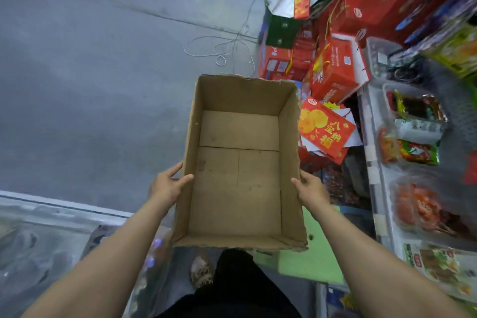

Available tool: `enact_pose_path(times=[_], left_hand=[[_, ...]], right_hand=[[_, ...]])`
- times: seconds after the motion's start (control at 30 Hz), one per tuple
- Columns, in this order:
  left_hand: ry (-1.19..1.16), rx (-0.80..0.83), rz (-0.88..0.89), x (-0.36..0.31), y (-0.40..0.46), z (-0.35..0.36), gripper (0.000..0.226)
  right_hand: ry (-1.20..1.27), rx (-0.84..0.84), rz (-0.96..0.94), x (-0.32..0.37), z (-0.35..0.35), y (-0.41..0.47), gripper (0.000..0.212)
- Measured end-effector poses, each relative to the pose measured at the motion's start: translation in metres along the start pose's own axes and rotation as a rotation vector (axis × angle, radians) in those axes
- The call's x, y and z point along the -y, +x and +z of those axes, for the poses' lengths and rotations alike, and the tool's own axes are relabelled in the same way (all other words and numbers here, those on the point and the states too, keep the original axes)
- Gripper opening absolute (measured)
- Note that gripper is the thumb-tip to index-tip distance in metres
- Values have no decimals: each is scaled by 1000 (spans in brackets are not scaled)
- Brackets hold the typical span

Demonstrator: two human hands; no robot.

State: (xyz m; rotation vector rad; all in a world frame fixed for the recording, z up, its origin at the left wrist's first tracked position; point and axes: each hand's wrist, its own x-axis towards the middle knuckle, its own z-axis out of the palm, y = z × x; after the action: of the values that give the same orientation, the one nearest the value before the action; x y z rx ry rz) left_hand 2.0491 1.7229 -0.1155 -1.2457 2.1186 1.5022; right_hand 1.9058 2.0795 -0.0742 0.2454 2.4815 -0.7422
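From the head camera, both bare forearms are reaching forward and down. The left hand [167, 183] is gripping the left wall of an open brown cardboard box with torn top edges [241, 96], its thumb hooking over the rim to the inside and its fingers lying along the outside. The right hand [311, 188] is clasping the right wall the same way, thumb on the rim; its fingers are hiding behind the wall.

The box is hanging between the two hands, above the grey concrete floor [103, 59] and in front of the person's legs. Its bare bottom flaps are showing in full.

To the right, clear plastic trays [374, 137] are holding packets of red and green wrapped snacks. Red printed gift cartons [335, 67] are piling up beyond the box, and a looped white cable [219, 52] is lying on the floor. At lower left, what may be a glass-topped freezer [38, 240] is showing, blurred.
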Motion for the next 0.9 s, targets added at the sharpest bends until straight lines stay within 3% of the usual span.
enact_pose_path(times=[0.1, 0.27, 0.37, 0.7, 0.9], left_hand=[[-79, -13, 13, -34, 17, -33, 69], [-233, 22, -8, -91, 76, -81, 68], [-268, -6, -17, -128, 129, -108, 68], [-220, -249, -72, -280, 283, -203, 60], [-176, -329, -53, -344, 396, -278, 59]], right_hand=[[-23, -21, -74, 60, -2, 25, 34], [-25, -24, -126, 150, 5, 95, 49], [-32, -9, -198, 217, 6, 147, 38], [-157, 25, -308, 457, -32, 305, 36], [-184, 56, -366, 604, -10, 397, 38]])
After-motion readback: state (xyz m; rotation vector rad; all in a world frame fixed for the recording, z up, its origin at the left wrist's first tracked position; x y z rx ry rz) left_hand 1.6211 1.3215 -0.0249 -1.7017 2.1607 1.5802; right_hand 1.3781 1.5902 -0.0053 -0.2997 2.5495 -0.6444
